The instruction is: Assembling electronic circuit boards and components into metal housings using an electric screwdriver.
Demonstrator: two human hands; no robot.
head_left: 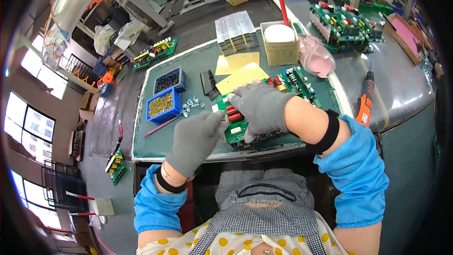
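Observation:
A green circuit board (235, 131) with red cylindrical parts lies at the table's near edge. My right hand (264, 107), in a grey glove, spans it and grips it, fingers over the parts and thumb by the near side. At the board's left end my left hand (194, 140), gloved too, has its fingers pinched together; whatever lies between them is hidden. More of the green assembly (298, 84) shows beyond my right wrist. Loose screws (192, 106) sit left of the board, next to a blue bin of brass-coloured parts (161, 106).
Behind are a bin of black parts (171, 81), black pieces (207, 84), yellow sheets (241, 76), stacked metal plates (236, 32) and a cardboard box (280, 49). An orange power screwdriver (365, 99) lies at right, near stacked circuit boards (342, 26). A pink-purple stick (160, 127) lies left.

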